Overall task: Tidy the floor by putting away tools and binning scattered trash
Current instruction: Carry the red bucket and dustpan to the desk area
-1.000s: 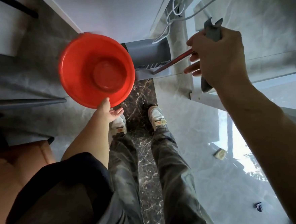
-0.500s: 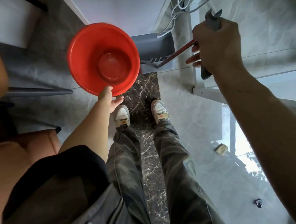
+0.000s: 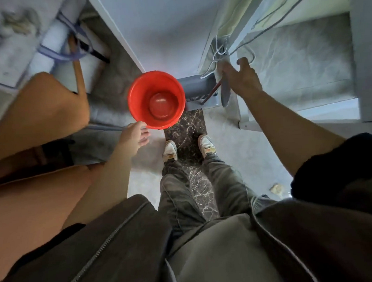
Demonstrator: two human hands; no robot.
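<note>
Left hand (image 3: pixel 136 134) pinches the near rim of the basin (image 3: pixel 156 100), fingers partly spread. Basin: red plastic, round, empty, mouth facing the camera, held above the floor (image 3: pixel 222 142). Right hand (image 3: pixel 241 78) is closed round a grey handle (image 3: pixel 224 92). Grey dustpan (image 3: pixel 199 86) sits just beyond the basin. Paper scrap (image 3: pixel 276 188) lies on the floor, right.
</note>
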